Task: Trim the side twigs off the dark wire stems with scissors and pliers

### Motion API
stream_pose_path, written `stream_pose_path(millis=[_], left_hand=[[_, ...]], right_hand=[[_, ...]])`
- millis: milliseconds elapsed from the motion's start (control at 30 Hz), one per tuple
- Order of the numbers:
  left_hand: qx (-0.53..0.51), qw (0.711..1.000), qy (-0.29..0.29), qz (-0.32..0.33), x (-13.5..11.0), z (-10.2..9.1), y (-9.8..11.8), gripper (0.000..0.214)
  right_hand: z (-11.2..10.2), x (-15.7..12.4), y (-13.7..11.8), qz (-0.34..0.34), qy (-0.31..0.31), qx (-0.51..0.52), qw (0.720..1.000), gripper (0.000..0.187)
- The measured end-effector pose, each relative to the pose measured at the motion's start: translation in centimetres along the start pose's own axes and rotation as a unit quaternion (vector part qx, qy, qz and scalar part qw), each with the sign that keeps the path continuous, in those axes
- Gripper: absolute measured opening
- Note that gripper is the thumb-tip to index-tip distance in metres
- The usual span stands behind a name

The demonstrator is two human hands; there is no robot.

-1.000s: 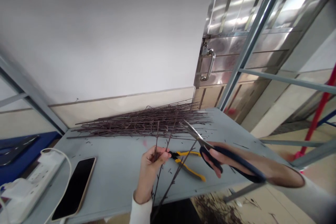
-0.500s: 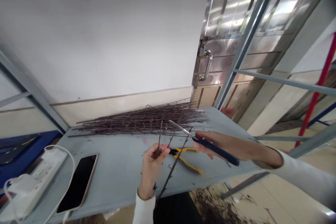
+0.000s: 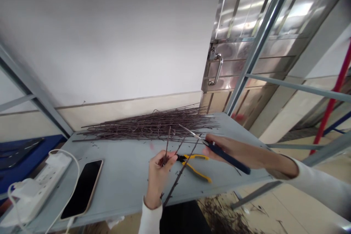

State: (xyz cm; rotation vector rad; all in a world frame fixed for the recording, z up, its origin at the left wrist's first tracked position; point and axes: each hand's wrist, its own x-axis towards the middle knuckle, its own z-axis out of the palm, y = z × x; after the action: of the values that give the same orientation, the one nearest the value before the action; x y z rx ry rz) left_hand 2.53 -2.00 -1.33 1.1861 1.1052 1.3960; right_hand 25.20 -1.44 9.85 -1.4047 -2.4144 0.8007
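Table (image 3: 120,179) offers open room btwn phone (image 3: 82,190) & L hand (image 3: 159,172); front edge runs beneath L wrist. L hand's fingers pinch thin twigs (image 3: 168,142) above table, long axes running upward & away from wearer, a few fanning R. R hand (image 3: 230,146) is curled round scissors (image 3: 223,154), tip pointing up-L toward twigs; can't tell if blades are parted. Twigs: dark, knobbly. Blades: shiny metal; handles dark.

The location appears to be a workshop, as indicated by the metal-framed workbench (image 3: 120,175), pliers (image 3: 201,157), piled twigs (image 3: 153,125) and scattered floor clippings (image 3: 225,215)
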Motion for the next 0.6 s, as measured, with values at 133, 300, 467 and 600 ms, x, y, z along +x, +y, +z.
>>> stream_pose_path(millis=[133,300,467,600], left_hand=[[0.013,1.0,0.006,-0.003,-0.1,0.1,0.4,0.023],[0.024,1.0,0.012,0.007,-0.2,0.1,1.0,0.021],[0.051,0.998,0.023,0.014,-0.3,0.2,1.5,0.019],[0.05,0.998,0.028,0.021,-0.4,0.2,1.7,0.019]], right_hand=[[-0.1,0.0,-0.2,0.019,-0.025,-0.014,0.999,0.031],[0.0,0.2,-0.4,0.027,-0.008,-0.042,0.999,0.03],[0.2,0.9,-0.4,0.063,0.061,-0.104,0.991,0.032],[0.3,1.3,0.2,0.078,0.131,-0.158,0.976,0.028]])
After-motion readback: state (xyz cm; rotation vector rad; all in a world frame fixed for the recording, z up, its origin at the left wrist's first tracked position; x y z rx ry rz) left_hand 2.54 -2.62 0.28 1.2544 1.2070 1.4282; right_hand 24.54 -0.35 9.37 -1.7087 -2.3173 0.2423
